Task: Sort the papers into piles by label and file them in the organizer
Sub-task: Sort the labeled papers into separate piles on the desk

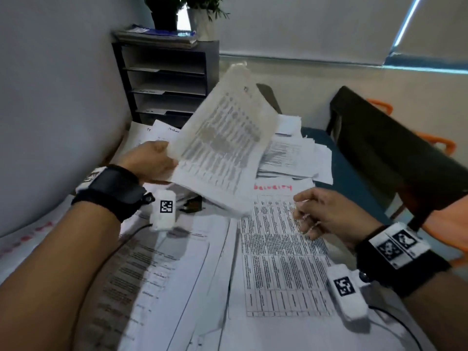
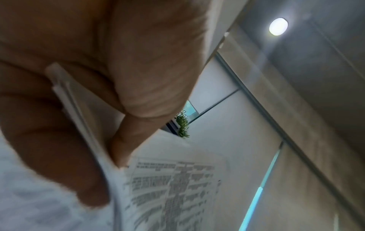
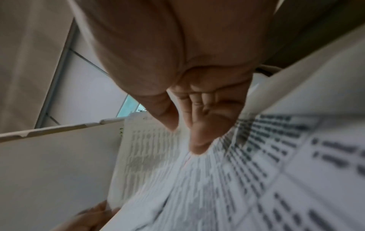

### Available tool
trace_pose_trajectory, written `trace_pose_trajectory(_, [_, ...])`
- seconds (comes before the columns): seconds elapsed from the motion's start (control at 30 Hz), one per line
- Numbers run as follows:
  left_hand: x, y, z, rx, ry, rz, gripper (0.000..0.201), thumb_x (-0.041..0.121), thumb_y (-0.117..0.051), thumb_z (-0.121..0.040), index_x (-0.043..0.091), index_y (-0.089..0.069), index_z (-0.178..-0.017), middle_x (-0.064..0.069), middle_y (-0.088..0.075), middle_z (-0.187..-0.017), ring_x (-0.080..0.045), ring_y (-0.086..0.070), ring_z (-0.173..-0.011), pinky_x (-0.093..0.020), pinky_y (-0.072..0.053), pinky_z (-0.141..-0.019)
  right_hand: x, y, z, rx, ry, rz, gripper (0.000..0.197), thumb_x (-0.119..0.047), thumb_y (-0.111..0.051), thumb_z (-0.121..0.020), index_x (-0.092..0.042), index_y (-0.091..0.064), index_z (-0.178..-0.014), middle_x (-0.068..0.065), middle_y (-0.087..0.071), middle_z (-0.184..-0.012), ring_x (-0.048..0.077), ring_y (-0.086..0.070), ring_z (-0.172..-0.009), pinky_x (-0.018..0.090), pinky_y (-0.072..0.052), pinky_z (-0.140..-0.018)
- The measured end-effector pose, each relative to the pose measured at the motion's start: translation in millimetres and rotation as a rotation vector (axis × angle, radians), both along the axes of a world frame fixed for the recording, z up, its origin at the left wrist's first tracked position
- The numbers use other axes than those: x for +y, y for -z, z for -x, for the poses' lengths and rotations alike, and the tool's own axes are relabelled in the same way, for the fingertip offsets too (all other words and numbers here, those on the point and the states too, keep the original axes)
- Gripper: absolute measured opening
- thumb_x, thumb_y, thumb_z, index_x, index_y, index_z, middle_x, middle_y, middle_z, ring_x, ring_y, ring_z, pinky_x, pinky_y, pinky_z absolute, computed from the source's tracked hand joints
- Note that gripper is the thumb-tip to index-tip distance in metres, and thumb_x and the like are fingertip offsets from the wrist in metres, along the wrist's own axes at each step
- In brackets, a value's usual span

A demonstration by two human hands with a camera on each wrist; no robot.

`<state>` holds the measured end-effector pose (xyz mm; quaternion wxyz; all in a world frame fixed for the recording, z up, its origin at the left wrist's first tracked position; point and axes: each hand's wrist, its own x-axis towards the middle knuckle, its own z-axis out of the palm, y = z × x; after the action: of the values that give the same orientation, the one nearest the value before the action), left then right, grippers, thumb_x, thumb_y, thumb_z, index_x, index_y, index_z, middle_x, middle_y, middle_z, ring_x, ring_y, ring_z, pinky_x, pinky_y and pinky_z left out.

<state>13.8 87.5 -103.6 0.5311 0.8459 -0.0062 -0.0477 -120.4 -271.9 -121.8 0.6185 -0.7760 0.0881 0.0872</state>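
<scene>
The bench [image 1: 354, 173] is buried under loose printed sheets, with a heap of papers [image 1: 291, 153] lying between the hands and the dark organizer [image 1: 164, 79], which stands at the far left corner against the wall with its four open slots facing the person. A stack of booklets [image 1: 157, 36] and two potted plants [image 1: 167, 11] sit on the organizer's top, and a dark chair [image 1: 392, 148] crowds the right edge of the bench. The left hand [image 1: 149, 160] pinches a stapled bundle of papers [image 1: 222, 148] by its near left edge, thumb on top and fingers beneath, as the left wrist view shows [image 2: 168, 195]. The bundle is lifted clear of the bench and tilted steeply, its long axis running from the near lower corner up toward the organizer, printed face toward the person, far end curling and blurred. The right hand [image 1: 321, 214] hovers low over a table-printed sheet [image 1: 281, 249] headed with a red handwritten label [image 1: 273, 186]; its fingers are loosely curled and hold nothing, and whether the fingertips touch the sheet cannot be told. Bare blue bench surface shows only along the right side, behind the right hand. The left wall runs close beside the left forearm.
</scene>
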Motion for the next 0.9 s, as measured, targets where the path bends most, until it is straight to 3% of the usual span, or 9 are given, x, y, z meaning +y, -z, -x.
trace_pose_trajectory(0.1, [30.2,11.6,-9.5,-0.084,-0.219,-0.315,0.020,0.009,-0.061,-0.094,-0.001,-0.062,-0.111,-0.026,-0.066,-0.109,-0.040,-0.065,-0.098,-0.044,-0.054,-0.083,-7.8,1.9,-0.8,-0.017,0.035,0.139,0.012,-0.003,-0.058,-0.096,-0.004,-0.059,-0.108,0.014,-0.061,-0.088,0.021,-0.058,-0.066,0.031,-0.046,-0.049])
trace_pose_trajectory(0.23, [68.6,26.1,-22.4,-0.013,-0.386,-0.659,0.036,0.001,-0.059,-0.088,-0.007,-0.056,-0.123,-0.035,-0.057,-0.126,-0.049,-0.057,-0.114,-0.054,-0.047,-0.098,-14.4,3.8,-2.9,-0.023,-0.009,0.382,0.026,-0.021,-0.069,-0.092,-0.013,-0.062,-0.116,0.005,-0.063,-0.109,0.019,-0.063,-0.090,0.039,-0.056,-0.081])
trace_pose_trajectory(0.37, [52.9,15.3,-15.0,-0.197,-0.523,-0.801,0.056,0.017,-0.073,-0.078,0.002,-0.050,-0.127,-0.031,-0.047,-0.128,-0.050,-0.051,-0.115,-0.057,-0.047,-0.096,-18.4,2.9,-6.7,-0.036,-0.044,0.653,0.057,-0.034,-0.071,-0.089,-0.015,-0.052,-0.139,0.002,-0.056,-0.133,0.018,-0.055,-0.121,0.034,-0.044,-0.103])
trace_pose_trajectory(0.43, [22.3,-1.1,-4.6,-0.334,-0.283,-0.759,0.050,0.026,-0.075,-0.083,0.011,-0.057,-0.128,-0.021,-0.058,-0.123,-0.042,-0.058,-0.110,-0.046,-0.050,-0.094,-21.3,5.9,-8.1,-0.007,-0.038,0.656,0.064,-0.036,-0.071,-0.088,-0.015,-0.047,-0.143,0.004,-0.053,-0.141,0.018,-0.050,-0.128,0.032,-0.039,-0.104])
trace_pose_trajectory(0.5, [-14.5,-11.3,8.0,-0.295,0.042,-0.641,0.042,0.034,-0.072,-0.090,0.019,-0.062,-0.127,-0.004,-0.067,-0.112,-0.027,-0.063,-0.103,-0.034,-0.048,-0.090,-23.7,6.6,-8.9,0.024,-0.038,0.627,0.069,-0.039,-0.072,-0.087,-0.015,-0.044,-0.145,0.004,-0.050,-0.146,0.018,-0.048,-0.132,0.032,-0.037,-0.104])
trace_pose_trajectory(0.6, [-71.4,-8.8,31.8,-0.201,0.337,-0.582,0.032,0.045,-0.067,-0.092,0.024,-0.063,-0.116,0.006,-0.067,-0.103,-0.018,-0.063,-0.095,-0.031,-0.048,-0.082,-26.5,9.5,-7.7,0.040,-0.029,0.581,0.068,-0.044,-0.075,-0.082,-0.017,-0.050,-0.138,-0.001,-0.058,-0.139,0.017,-0.056,-0.124,0.037,-0.041,-0.107])
trace_pose_trajectory(0.73, [-102.7,17.0,38.1,-0.143,0.464,-0.638,0.037,0.043,-0.066,-0.091,0.006,-0.064,-0.088,-0.004,-0.067,-0.083,-0.030,-0.063,-0.072,-0.028,-0.043,-0.060,-33.2,19.2,-7.9,-0.002,0.004,0.439,0.063,-0.055,-0.079,-0.061,-0.024,-0.062,-0.113,-0.008,-0.074,-0.108,0.013,-0.070,-0.100,0.046,-0.051,-0.099])
trace_pose_trajectory(0.8, [-106.2,23.5,38.3,-0.103,0.452,-0.607,0.034,0.044,-0.069,-0.089,0.011,-0.062,-0.088,-0.003,-0.066,-0.082,-0.026,-0.061,-0.070,-0.028,-0.041,-0.059,-26.9,13.3,-4.8,-0.033,0.010,0.418,0.053,-0.044,-0.081,-0.069,-0.021,-0.061,-0.112,-0.010,-0.073,-0.102,0.008,-0.069,-0.092,0.032,-0.053,-0.087])
trace_pose_trajectory(0.9, [-105.6,26.3,38.9,-0.074,0.375,-0.580,0.039,0.044,-0.071,-0.089,0.016,-0.055,-0.111,0.001,-0.059,-0.085,-0.016,-0.052,-0.070,-0.029,-0.035,-0.055,-24.6,9.4,-2.2,-0.076,0.072,0.381,0.038,-0.018,-0.077,-0.084,-0.019,-0.056,-0.116,-0.012,-0.068,-0.101,0.000,-0.064,-0.087,0.016,-0.042,-0.065])
